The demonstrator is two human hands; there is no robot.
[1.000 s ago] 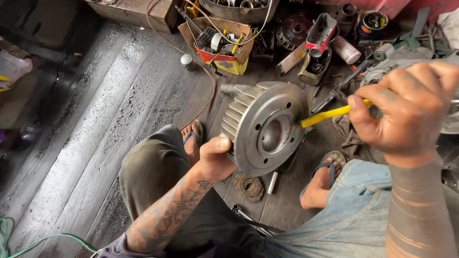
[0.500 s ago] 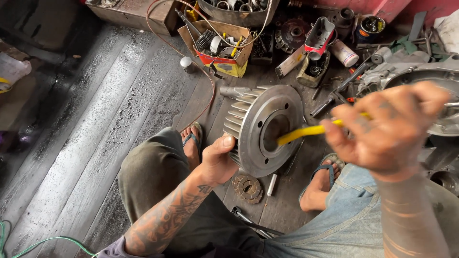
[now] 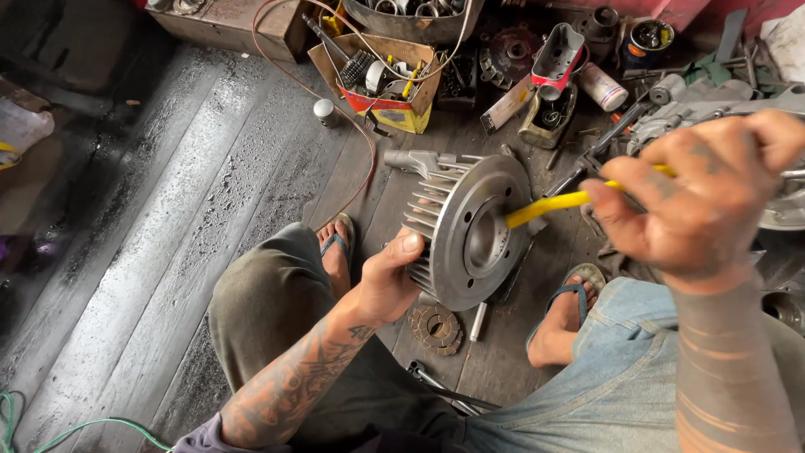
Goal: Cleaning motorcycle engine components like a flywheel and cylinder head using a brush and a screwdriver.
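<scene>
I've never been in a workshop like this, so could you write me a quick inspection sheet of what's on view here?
Surface: dark, worn wooden floor, greasy and scuffed.
Job's things: finned metal cylinder held on edge; yellow-handled tool pointing into its bore.
Clutter: cardboard box of parts, small gear, can, loose metal parts along the top.
Hands: left hand grips the cylinder's rim; right hand holds the tool.
Cables: reddish cable looping across the floor; green cord at bottom left.
Surroundings: the person sits on the floor in flip-flops; engine casing at right.
</scene>
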